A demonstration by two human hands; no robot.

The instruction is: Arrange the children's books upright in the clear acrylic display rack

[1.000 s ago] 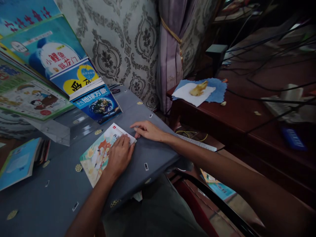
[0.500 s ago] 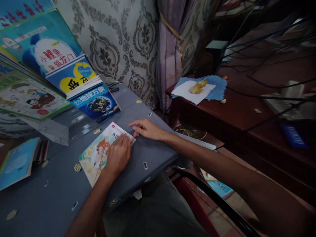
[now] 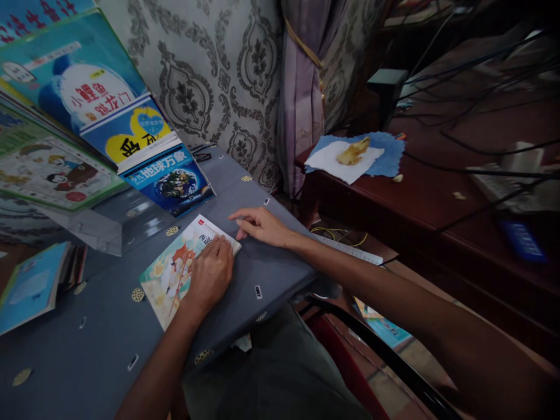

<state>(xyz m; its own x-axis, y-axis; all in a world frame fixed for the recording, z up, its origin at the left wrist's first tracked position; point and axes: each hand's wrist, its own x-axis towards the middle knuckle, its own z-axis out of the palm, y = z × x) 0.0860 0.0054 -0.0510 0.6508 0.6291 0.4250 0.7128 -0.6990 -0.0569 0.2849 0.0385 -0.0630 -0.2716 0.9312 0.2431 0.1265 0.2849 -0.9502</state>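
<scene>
A thin paperback book (image 3: 172,265) with an illustrated cover lies closed and aslant on the grey tablecloth (image 3: 105,350). My left hand (image 3: 213,265) rests palm down on its right part, covering some of the title. Its fingers lie flat and nothing is gripped. Just beyond the book's right edge, my right hand (image 3: 262,226) hovers or rests over the cloth, index finger stretched out and the other fingers loosely bent. Nothing shows between its fingers.
A clear rack (image 3: 98,230) holds upright children's books (image 3: 100,93) at the back left. More books (image 3: 35,289) lie at the left edge. To the right, a dark red table (image 3: 350,204) carries cables and a blue cloth (image 3: 389,154). A chair arm (image 3: 376,344) stands beside me.
</scene>
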